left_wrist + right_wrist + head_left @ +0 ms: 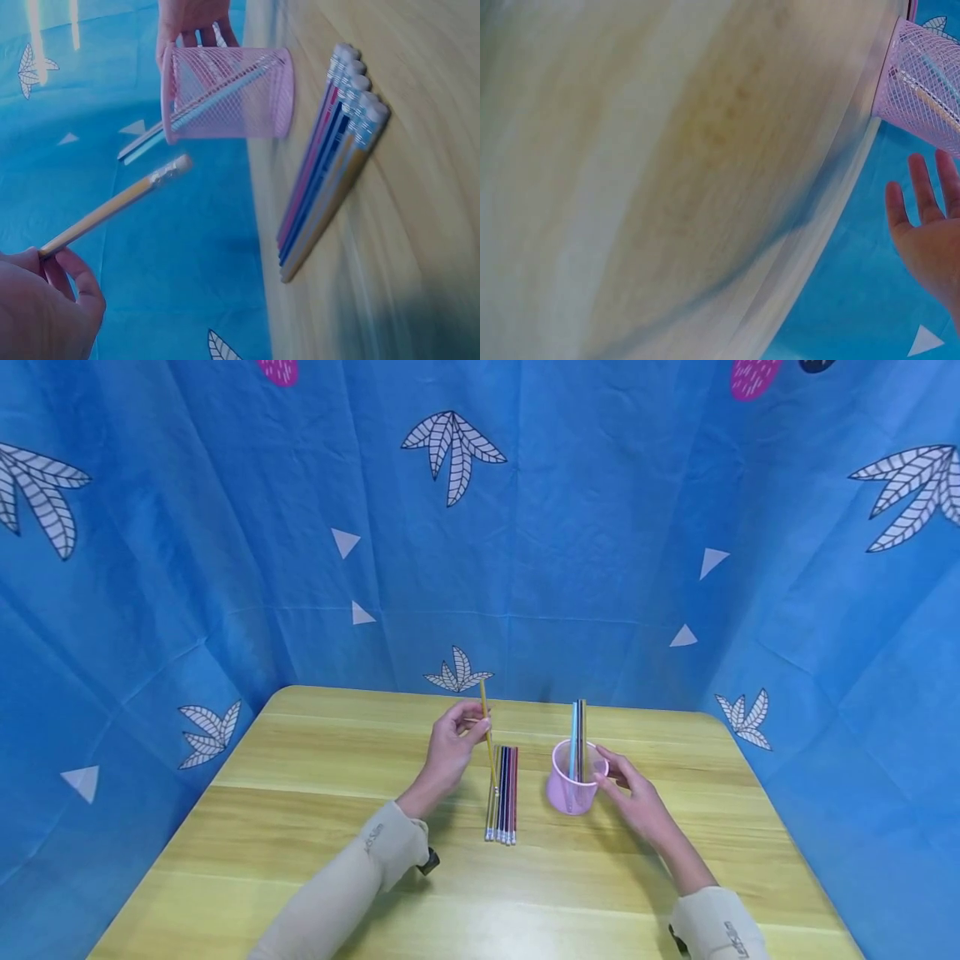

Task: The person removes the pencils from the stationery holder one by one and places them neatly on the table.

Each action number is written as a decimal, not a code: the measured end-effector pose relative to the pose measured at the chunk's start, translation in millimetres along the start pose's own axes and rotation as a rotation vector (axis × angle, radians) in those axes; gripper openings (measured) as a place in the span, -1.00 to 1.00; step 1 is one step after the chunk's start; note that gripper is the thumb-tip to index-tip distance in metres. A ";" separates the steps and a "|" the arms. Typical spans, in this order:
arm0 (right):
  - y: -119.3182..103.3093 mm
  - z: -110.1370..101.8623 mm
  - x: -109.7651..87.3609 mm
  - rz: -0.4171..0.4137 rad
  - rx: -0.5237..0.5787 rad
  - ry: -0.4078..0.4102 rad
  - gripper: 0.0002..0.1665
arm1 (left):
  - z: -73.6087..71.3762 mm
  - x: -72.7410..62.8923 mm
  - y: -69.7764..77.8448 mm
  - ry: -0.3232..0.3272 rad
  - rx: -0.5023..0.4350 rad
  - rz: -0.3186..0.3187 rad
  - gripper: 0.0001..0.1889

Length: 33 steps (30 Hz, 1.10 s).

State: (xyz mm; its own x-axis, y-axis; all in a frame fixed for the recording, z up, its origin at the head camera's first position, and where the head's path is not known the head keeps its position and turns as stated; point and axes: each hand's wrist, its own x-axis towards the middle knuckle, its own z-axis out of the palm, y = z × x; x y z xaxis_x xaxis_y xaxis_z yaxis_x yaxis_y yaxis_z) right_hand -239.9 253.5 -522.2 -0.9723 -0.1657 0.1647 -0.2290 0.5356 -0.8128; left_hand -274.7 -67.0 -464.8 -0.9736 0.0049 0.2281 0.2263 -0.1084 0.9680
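Observation:
My left hand [452, 745] pinches a yellow pencil [97, 217] near its far end, eraser end pointing down, above a row of pencils [506, 797]. Those pencils lie side by side on the table, in yellow, dark blue and red tones, white erasers toward me. To their right a pink mesh pencil cup [567, 795] stands upright with several pencils [578, 735] in it, one light blue. My right hand [633, 793] is at the cup's right side, thumb and fingers spread about its rim. In the right wrist view its visible fingers [924, 191] look straight beside the mesh.
The wooden table [300, 827] has light grain and rounded far corners. Blue patterned cloth [570, 568] hangs behind it and at both sides, close to the table's edges.

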 end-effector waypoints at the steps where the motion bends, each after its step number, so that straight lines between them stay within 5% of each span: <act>1: 0.3 0.0 0.2 -0.002 0.000 -0.001 -0.32 | -1.6 -0.2 -0.9 0.001 0.006 -0.005 -0.71; 18: 5.1 -0.5 5.5 -0.025 -0.010 -0.004 -0.33 | -29.9 -4.1 -27.2 0.009 0.052 -0.120 -0.71; 33: 4.5 0.3 3.7 0.001 -0.006 -0.003 -0.31 | -33.9 -5.0 -42.2 0.014 0.111 -0.251 -0.71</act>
State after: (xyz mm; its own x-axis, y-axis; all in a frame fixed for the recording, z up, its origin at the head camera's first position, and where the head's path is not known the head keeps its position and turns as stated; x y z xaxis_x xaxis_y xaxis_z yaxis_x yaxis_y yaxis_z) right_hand -244.5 255.1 -525.3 -0.9723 -0.1680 0.1624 -0.2286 0.5408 -0.8095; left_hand -280.3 -96.2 -510.3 -0.9998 0.0039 -0.0213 -0.0213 0.0040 0.9998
